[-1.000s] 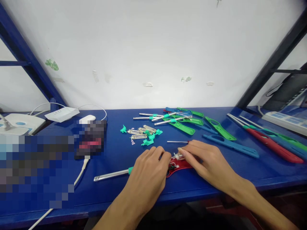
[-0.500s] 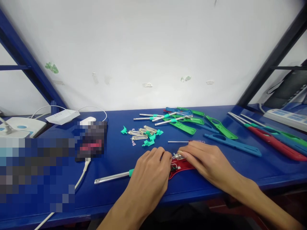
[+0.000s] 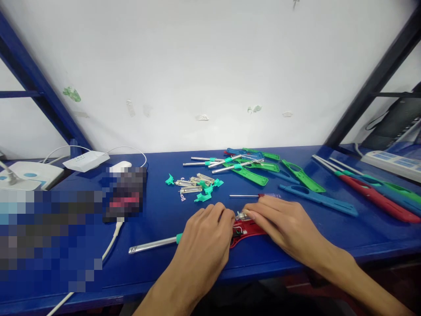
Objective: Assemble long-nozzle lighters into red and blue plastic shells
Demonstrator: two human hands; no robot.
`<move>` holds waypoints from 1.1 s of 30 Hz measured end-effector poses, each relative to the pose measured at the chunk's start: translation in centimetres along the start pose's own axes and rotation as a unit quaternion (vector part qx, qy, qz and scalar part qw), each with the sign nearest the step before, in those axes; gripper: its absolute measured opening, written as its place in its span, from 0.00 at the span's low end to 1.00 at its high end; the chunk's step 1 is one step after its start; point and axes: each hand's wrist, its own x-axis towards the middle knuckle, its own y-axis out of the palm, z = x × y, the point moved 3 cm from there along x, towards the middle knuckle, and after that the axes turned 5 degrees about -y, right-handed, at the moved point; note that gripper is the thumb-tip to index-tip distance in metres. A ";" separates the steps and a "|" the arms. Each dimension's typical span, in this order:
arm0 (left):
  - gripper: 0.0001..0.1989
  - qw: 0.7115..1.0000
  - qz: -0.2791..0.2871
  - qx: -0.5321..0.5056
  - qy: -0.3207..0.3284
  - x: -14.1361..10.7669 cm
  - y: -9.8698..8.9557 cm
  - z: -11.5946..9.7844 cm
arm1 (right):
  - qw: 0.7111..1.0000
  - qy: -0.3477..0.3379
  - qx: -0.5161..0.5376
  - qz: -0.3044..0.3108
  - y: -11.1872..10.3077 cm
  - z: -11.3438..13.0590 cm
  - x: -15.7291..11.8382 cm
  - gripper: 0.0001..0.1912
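Note:
My left hand (image 3: 207, 237) is closed over the front of a half-assembled long-nose lighter, its fingertips by a small part I cannot make out. The lighter's metal tube (image 3: 153, 245) with a teal collar sticks out to the left. Right of my fingers shows its red handle shell (image 3: 252, 228), lying open with thin wires and a dark part inside. My right hand (image 3: 289, 221) pinches a clear fuel tank (image 3: 242, 216) with a metal valve end, held at the shell's upper edge. Behind that hand lies a screwdriver (image 3: 244, 195), its handle partly hidden.
Several clear fuel tanks (image 3: 191, 189) and teal clips (image 3: 203, 197) lie ahead. Beyond are metal tubes (image 3: 232, 168) and green and blue shells (image 3: 320, 199). Lighters with handles (image 3: 378, 197) lie at right, near a power strip (image 3: 394, 163). A phone (image 3: 126, 193) with a cable is at left.
Both hands stay almost in place, with the fuel tank still at the red shell. The view has shifted very slightly.

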 end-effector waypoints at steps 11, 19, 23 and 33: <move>0.09 1.000 0.009 0.015 0.011 0.0 -0.1 -0.2 | 1.000 -0.021 -0.010 0.008 0.1 0.3 0.2 0.13; 0.07 1.000 -0.010 0.005 -0.013 0.2 -0.4 -0.2 | 1.000 0.011 -0.012 -0.012 -0.1 0.2 -0.1 0.12; 0.08 1.000 -0.005 0.014 -0.008 0.1 -0.4 -0.2 | 1.000 0.015 -0.001 -0.008 -0.1 0.2 -0.1 0.11; 0.09 1.000 -0.004 0.018 0.017 -0.1 -0.2 -0.4 | 1.000 0.008 0.023 -0.005 -0.2 0.3 -0.2 0.10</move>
